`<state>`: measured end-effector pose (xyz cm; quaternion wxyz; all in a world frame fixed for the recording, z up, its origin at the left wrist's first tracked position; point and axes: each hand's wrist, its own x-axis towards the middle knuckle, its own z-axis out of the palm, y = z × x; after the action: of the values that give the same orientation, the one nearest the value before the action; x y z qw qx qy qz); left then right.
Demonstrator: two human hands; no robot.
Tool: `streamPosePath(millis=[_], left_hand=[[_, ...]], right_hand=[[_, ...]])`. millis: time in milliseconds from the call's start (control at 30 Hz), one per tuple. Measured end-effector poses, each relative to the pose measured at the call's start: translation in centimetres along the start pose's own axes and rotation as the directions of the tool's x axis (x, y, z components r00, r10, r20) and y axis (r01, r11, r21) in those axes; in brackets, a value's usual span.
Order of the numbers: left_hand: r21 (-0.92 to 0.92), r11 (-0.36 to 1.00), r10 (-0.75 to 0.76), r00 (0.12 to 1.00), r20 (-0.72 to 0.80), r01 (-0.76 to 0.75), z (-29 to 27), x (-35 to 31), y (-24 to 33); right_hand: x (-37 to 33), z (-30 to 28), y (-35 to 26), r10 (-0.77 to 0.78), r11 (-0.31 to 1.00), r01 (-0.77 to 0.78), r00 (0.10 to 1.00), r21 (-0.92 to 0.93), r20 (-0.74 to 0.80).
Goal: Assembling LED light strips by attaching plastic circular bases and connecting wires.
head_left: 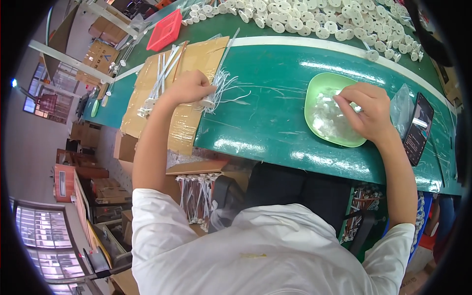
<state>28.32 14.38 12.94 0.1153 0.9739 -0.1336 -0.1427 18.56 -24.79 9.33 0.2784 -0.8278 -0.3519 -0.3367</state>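
Observation:
My left hand (pixel 189 88) is closed over the edge of the cardboard sheet, its fingers on a white round part with wires (pixel 208 101). The bundle of thin white wires (pixel 225 87) spreads from beside that part onto the green tabletop. My right hand (pixel 366 110) is over a light green bowl (pixel 310 104), thumb and fingers brought together in a pinch. Small clear pieces (pixel 330 118) lie in the bowl. Whatever the pinch holds, if anything, is too small to make out. Several white wired parts (pixel 160 73) rest on the cardboard left of my left hand.
A large heap of white round parts (pixel 305 17) covers the table's far side. A red basket (pixel 165 30) stands far left. Right of the bowl lie a clear plastic bag (pixel 402 108) and a phone (pixel 419 129). Wired parts (pixel 199 196) hang below the table's near edge.

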Motion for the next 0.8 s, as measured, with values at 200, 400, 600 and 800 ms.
streamPosePath(millis=[200, 400, 600, 800], left_hand=[[-0.306, 0.951, 0.054, 0.998, -0.012, -0.055, -2.3, -1.2, 0.8], [-0.467, 0.864, 0.101, 0.973, -0.207, -0.189, -2.0, -2.4, 4.8], [0.436, 0.895, 0.027, 0.963, -0.267, 0.096, -3.8, -0.3, -1.6], [0.526, 0.848, -0.055, 0.997, -0.045, 0.071, -1.1, 3.7, -12.2]], right_hand=[[0.0, -0.3, 0.2, 0.006, 1.000, -0.006, 0.999, -0.017, -0.043], [0.2, -0.3, -0.2, -0.032, 0.999, 0.032, 0.998, 0.003, -0.063], [-0.3, -0.4, -0.3, -0.035, 0.999, 0.036, 0.999, 0.021, -0.039], [-1.2, -0.1, 1.0, -0.040, 0.999, 0.040, 0.999, -0.009, -0.014]])
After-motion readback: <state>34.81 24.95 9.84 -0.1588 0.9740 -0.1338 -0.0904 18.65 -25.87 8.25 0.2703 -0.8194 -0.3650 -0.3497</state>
